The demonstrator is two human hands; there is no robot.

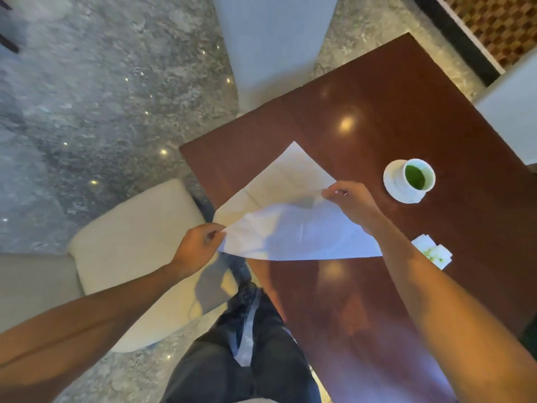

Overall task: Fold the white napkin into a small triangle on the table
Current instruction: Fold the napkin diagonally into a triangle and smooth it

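Two bare hands hold a white napkin (pixel 293 225) over the near left part of a dark reddish wooden desk (pixel 377 301), seen from above by a head-worn camera. The left hand (pixel 197 247) pinches the napkin's left corner between thumb and fingers, just off the desk's left edge. The right hand (pixel 351 200) pinches an edge of the cloth nearer the middle of the desk, with its fingers curled around the fabric and lifting it slightly. The napkin is spread in a rough triangle shape: one layer lies flat with a point toward the far side, and a second layer is turned over toward the near side, where its long straight edge rests on the desk. Faint crease lines show in the far layer. To the right of the right hand, apart from the napkin, stands a white cup (pixel 418 177) of green liquid on a white saucer (pixel 395 187). Nearer, beside the right forearm, lies a small crumpled white tissue (pixel 433 251) with green stains. Left of the desk sits a cream cushioned chair (pixel 130 257) on a grey marbled floor (pixel 87 112). At the bottom, the person's dark trousers (pixel 232 359) are visible between the two forearms.
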